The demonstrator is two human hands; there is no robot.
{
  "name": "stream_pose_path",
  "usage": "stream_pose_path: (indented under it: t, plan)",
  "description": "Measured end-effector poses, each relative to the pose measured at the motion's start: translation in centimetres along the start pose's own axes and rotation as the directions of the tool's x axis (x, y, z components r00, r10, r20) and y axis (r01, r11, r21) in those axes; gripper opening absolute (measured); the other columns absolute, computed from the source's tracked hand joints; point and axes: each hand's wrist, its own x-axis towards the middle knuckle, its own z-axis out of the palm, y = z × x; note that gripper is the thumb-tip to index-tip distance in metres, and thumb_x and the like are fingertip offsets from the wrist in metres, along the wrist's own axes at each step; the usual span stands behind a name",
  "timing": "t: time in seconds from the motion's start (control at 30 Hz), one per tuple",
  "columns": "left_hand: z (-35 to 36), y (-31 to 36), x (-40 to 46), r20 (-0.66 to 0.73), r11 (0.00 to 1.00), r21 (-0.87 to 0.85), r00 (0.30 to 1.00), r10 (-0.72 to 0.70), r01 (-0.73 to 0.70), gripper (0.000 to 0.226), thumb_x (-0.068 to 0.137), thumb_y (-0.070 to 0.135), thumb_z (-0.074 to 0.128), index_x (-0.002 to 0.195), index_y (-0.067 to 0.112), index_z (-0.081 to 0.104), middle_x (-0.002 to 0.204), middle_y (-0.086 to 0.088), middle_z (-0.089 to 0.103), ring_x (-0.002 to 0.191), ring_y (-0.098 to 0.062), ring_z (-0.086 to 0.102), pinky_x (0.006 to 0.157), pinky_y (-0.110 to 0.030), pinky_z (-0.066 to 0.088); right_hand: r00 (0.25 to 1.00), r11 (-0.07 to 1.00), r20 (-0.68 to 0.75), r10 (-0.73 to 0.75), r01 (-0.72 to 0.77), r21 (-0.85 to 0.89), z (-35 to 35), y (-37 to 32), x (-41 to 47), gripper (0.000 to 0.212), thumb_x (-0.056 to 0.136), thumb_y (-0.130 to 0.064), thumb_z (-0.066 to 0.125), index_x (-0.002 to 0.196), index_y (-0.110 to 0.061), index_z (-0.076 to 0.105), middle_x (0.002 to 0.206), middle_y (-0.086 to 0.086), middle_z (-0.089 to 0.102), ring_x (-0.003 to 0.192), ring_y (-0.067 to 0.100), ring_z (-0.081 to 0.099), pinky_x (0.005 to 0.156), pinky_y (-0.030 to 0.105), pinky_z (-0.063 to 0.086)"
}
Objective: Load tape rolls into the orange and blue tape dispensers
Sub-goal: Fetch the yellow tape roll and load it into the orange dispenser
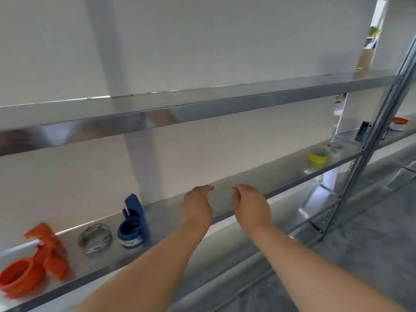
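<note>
Both hands hang empty over the metal shelf, the left hand and right hand loosely curled, grasping nothing. Left of the left hand, along the shelf, stand the blue dispenser, a clear tape roll and the orange dispenser. A yellow roll lies well right of the right hand, before a white wall.

**Dispensers and tape rolls on the metal shelf**

The orange tape dispenser lies at 8 o'clock, its round holder empty. A clear tape roll lies flat just right of it. The blue tape dispenser stands upright beside that. A yellow tape roll sits far off at 3 o'clock.
</note>
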Motion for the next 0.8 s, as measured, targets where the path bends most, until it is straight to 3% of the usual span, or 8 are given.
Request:
stream_pose_path:
  t: [0.2, 0.37, 0.47, 0.67, 0.8]
  plan:
    - [9.7, 10.0, -0.7, 0.071, 0.993, -0.049, 0.992, 0.108, -0.105, 0.058, 0.088, -0.011, 0.038, 0.129, 0.025, 0.058, 0.141, 0.004, 0.052, 0.127, -0.015, 0.051, 0.103, -0.024, 0.041, 0.989, 0.991, -0.063, 0.13, -0.13, 0.0, -6.9, 12.3, 2.1, 0.029, 0.097, -0.02, 0.04, 0.105, -0.011, 0.066, 0.101, 0.008, 0.069, 0.096, 0.027, 0.062, 0.076, 0.034, 0.049]
    - [16.3, 16.0, 0.8, 0.118, 0.986, -0.07, 0.98, 0.158, -0.15, 0.058, 0.088, -0.011, 0.037, 0.129, 0.025, 0.059, 0.139, 0.007, 0.053, 0.126, -0.013, 0.051, 0.096, -0.018, 0.039, 0.973, 0.978, -0.105, 0.208, -0.208, 0.011, -9.8, 20.1, 4.4, 0.028, 0.096, -0.017, 0.041, 0.101, -0.007, 0.066, 0.099, 0.01, 0.07, 0.092, 0.028, 0.063, 0.078, 0.037, 0.051]
    - [20.4, 18.9, 3.4, 0.153, 0.982, -0.084, 0.971, 0.183, -0.171, 0.058, 0.087, -0.011, 0.037, 0.128, 0.024, 0.06, 0.138, 0.006, 0.054, 0.125, -0.013, 0.051, 0.095, -0.015, 0.036, 0.963, 0.971, -0.12, 0.24, -0.239, 0.019, -10.5, 24.3, 7.2, 0.027, 0.096, -0.016, 0.04, 0.099, -0.007, 0.066, 0.096, 0.009, 0.07, 0.088, 0.027, 0.062, 0.076, 0.039, 0.052]
    - [29.0, 23.9, 10.9, 0.203, 0.974, -0.064, 0.953, 0.226, -0.218, 0.056, 0.087, -0.009, 0.041, 0.127, 0.024, 0.06, 0.139, 0.005, 0.053, 0.124, -0.016, 0.053, 0.1, -0.023, 0.041, 0.946, 0.95, -0.105, 0.307, -0.311, -0.024, -10.8, 33.0, 15.1, 0.027, 0.097, -0.019, 0.037, 0.087, -0.011, 0.06, 0.083, 0.008, 0.062, 0.076, 0.027, 0.056, 0.063, 0.034, 0.045]
    - [34.2, 27.1, 17.6, 0.219, 0.968, -0.022, 0.943, 0.25, -0.251, 0.053, 0.086, -0.005, 0.045, 0.127, 0.024, 0.06, 0.138, 0.003, 0.054, 0.127, -0.016, 0.051, 0.106, -0.024, 0.037, 0.925, 0.931, -0.117, 0.36, -0.365, -0.025, -10.6, 38.8, 21.2, 0.029, 0.097, -0.019, 0.036, 0.092, -0.009, 0.063, 0.089, 0.009, 0.064, 0.08, 0.028, 0.059, 0.068, 0.037, 0.051]
